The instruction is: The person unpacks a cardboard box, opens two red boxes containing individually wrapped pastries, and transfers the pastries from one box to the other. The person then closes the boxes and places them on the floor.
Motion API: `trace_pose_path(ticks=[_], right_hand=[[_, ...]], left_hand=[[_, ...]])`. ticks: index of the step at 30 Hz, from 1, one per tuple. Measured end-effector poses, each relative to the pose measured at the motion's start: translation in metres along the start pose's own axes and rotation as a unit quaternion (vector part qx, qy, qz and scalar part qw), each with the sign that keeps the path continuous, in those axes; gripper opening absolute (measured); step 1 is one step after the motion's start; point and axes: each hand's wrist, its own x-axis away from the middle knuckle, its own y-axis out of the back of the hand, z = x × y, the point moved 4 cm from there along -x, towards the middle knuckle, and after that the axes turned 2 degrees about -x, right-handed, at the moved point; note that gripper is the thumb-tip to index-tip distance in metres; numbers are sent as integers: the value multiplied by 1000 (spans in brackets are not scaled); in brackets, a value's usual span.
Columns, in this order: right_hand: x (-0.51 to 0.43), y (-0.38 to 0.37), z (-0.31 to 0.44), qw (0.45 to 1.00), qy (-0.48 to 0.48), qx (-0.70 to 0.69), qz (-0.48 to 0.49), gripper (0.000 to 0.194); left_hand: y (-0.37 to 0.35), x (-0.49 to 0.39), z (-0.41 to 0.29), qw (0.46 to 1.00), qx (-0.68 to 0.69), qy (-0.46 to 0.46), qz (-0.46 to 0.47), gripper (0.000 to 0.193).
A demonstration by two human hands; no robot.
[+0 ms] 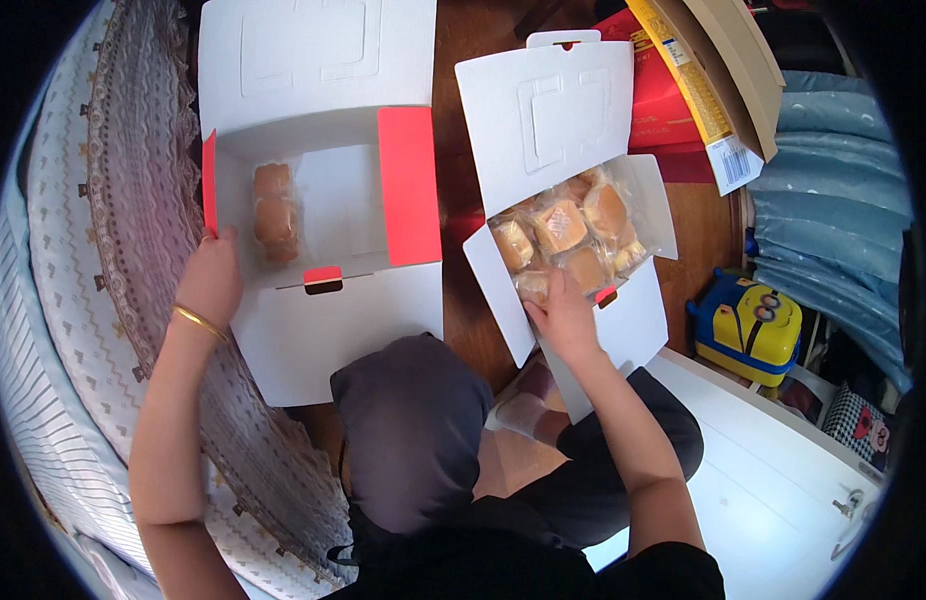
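On the left stands a white cardboard box (335, 322) with red side flaps and its lid up; wrapped bread buns (275, 214) lie in a row along its left inner side. My left hand (210, 274), with a gold bangle at the wrist, is at the box's left wall, its fingers on the red flap's lower end. To the right, a second opened white cardboard box (635, 307) is filled with individually wrapped bread buns (560, 225). My right hand (564, 315) reaches over its near left edge, fingers touching a wrapped bun (534, 285); whether they grip it is hidden.
A bed with a lace-edged cover (144, 187) runs along the left. Beyond the right box are a red box (662, 112) and an open yellow carton (684, 82). A yellow and blue character case (748, 326), a blue curtain (830, 187) and a white door (733, 450) are at right.
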Motion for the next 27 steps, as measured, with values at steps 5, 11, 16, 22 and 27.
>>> trace_pose_path(ticks=[5, 11, 16, 22, 27], right_hand=[[2, -23, -7, 1000, 18, -8, -15, 62], [-2, 22, 27, 999, 51, -13, -9, 62], [-15, -27, -5, 988, 120, 92, -11, 60], [-20, 2, 5, 989, 127, -29, 77, 58], [-62, 57, -50, 976, 48, -56, -206, 57]], left_hand=[[-8, 0, 3, 1000, -3, -6, 16, 17], [-5, 2, 5, 1000, -4, -6, 2, 25], [-5, -4, 1, 1000, 1, 4, 25, 31], [-11, 1, 8, 1000, 2, 13, 27, 33], [-14, 1, 15, 1000, -4, 18, 21, 36]])
